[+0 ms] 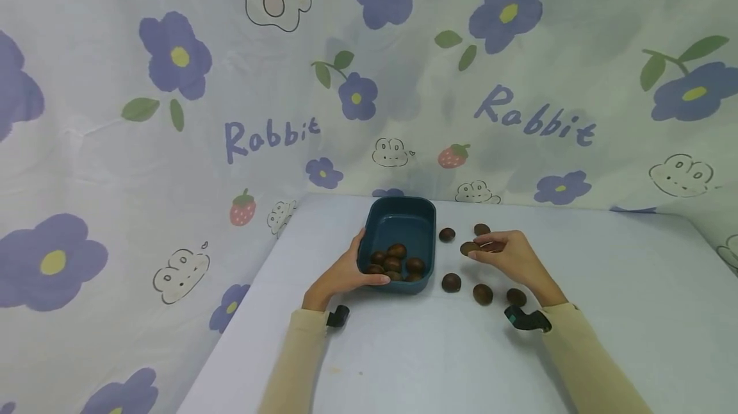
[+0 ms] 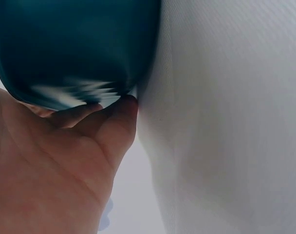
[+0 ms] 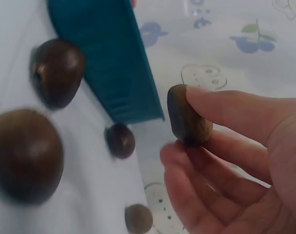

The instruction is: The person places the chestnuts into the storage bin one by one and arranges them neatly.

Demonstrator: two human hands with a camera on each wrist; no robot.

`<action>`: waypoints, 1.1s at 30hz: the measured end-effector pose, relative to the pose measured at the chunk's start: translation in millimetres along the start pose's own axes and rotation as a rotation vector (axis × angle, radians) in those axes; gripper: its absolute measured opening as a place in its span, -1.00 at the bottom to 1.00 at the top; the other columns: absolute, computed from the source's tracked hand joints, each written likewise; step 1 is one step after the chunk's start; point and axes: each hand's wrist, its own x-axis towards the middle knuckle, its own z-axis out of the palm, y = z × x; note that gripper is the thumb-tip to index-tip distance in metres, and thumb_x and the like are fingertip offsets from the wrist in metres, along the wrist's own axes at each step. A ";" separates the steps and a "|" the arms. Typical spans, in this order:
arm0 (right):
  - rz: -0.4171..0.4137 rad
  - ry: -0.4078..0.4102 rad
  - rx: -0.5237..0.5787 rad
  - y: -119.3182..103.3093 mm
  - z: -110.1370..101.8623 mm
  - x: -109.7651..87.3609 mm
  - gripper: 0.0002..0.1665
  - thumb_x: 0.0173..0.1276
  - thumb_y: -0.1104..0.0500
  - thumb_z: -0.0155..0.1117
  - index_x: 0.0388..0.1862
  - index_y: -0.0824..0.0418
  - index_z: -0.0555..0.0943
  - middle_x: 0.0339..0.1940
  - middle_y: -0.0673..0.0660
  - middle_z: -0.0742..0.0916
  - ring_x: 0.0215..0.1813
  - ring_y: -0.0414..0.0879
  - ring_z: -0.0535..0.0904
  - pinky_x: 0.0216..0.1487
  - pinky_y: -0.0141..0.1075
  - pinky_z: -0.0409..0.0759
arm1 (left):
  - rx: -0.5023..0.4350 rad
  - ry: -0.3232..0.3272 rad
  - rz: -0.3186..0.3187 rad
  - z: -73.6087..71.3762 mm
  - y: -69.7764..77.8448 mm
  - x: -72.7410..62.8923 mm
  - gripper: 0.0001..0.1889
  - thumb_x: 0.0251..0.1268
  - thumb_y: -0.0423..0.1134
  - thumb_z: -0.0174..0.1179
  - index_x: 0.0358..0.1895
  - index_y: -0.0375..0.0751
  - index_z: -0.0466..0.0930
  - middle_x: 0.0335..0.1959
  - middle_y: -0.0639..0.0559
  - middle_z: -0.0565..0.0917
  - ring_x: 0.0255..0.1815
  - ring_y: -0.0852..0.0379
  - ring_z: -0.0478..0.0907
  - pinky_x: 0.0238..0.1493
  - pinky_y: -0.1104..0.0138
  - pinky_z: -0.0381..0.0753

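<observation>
The right hand, to the right of the teal bin, pinches a brown chestnut between thumb and fingers; the held nut stands apart from the bin and has a lighter patch at its lower end. To the bin's left, just beside its wall, is a glossy dark chestnut with a pale tip. A blurred chestnut lies farther to the bin's lower left. A small-looking chestnut sits near the bin's lowest edge, and a paler chestnut lies well below it. These four rest on the white desk. Behind the bin, to its right, hangs pale cloth printed with blue flowers and outlined cartoon faces.
</observation>
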 end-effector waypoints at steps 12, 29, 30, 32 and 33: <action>-0.022 0.018 -0.009 -23.7 21.3 22.1 -0.51 0.25 -0.05 0.58 0.05 0.20 0.79 0.14 0.23 0.80 0.22 0.16 0.61 0.14 -0.03 0.60 | -0.003 0.007 -0.011 -0.2 1.7 -1.7 0.49 -0.18 0.39 0.58 0.71 0.21 -0.36 0.75 -0.12 -0.07 0.72 -0.25 0.02 0.57 -0.31 0.16; -0.050 -0.006 0.046 -40.9 60.0 44.9 -0.53 0.21 0.01 0.62 0.00 0.26 0.80 -0.04 0.22 0.83 -0.12 -0.02 0.60 -0.17 -0.31 0.55 | 0.001 0.011 0.016 1.7 -3.9 0.9 0.47 -0.14 0.38 0.56 0.71 0.23 -0.39 0.74 -0.07 -0.05 0.72 -0.18 0.04 0.60 -0.25 0.16; -0.053 -0.004 0.032 -41.4 62.6 46.2 -0.54 0.20 0.01 0.62 -0.01 0.26 0.81 -0.07 0.21 0.83 -0.16 -0.04 0.57 -0.20 -0.32 0.52 | -0.001 0.009 0.019 1.6 -3.9 0.9 0.47 -0.13 0.38 0.56 0.71 0.22 -0.40 0.74 -0.08 -0.05 0.72 -0.18 0.03 0.61 -0.25 0.16; -0.064 -0.005 0.009 -42.4 68.1 48.7 -0.57 0.19 0.04 0.62 -0.03 0.25 0.82 -0.21 0.20 0.81 -0.26 -0.06 0.52 -0.29 -0.33 0.46 | -0.003 0.007 0.030 1.4 -4.1 1.4 0.47 -0.13 0.37 0.56 0.71 0.20 -0.39 0.74 -0.09 -0.05 0.71 -0.19 0.04 0.60 -0.25 0.16; -0.071 -0.007 -0.008 -42.9 70.7 50.1 -0.58 0.19 0.05 0.62 -0.03 0.25 0.82 -0.27 0.19 0.79 -0.31 -0.08 0.49 -0.33 -0.34 0.42 | -0.004 0.005 0.032 1.4 -4.0 1.5 0.47 -0.12 0.37 0.56 0.71 0.19 -0.39 0.74 -0.10 -0.05 0.71 -0.19 0.04 0.60 -0.25 0.16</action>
